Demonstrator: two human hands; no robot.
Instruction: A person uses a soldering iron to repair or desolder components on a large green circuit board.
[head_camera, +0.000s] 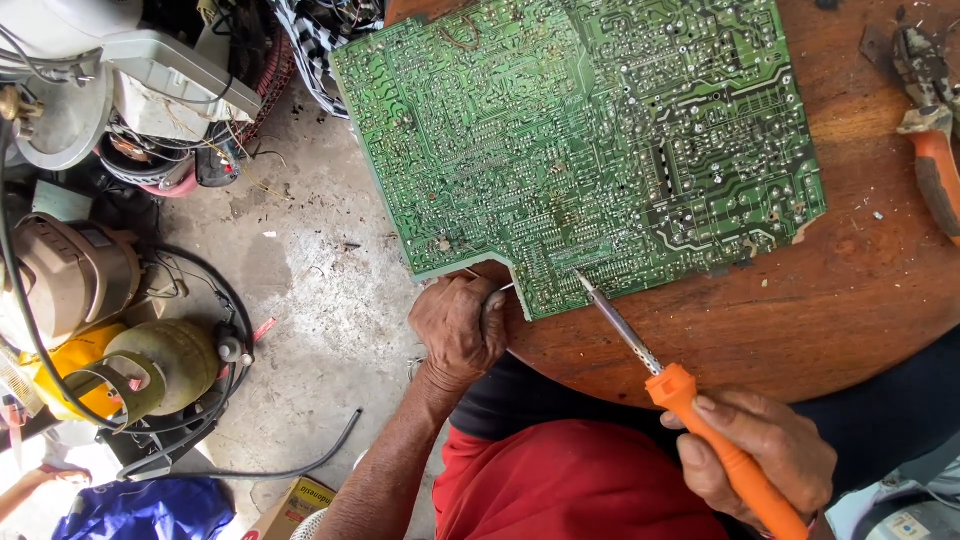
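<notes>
My right hand (765, 455) wraps its fingers around the orange soldering iron (690, 400), tip on the green circuit board (590, 140) lying on the table (850, 300), while my left hand (458, 325) pinches a thin, barely visible solder wire (505, 290).

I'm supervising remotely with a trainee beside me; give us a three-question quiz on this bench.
1. True or false: the soldering iron tip touches the green circuit board.
2. Which hand grips the iron? A) left B) right
3. What lies at the round wooden table's right edge?

Key:
1. True, near the board's lower edge.
2. B; the right hand grips its orange handle, the left hand rests at the board's notch.
3. Orange-handled pliers.
</notes>
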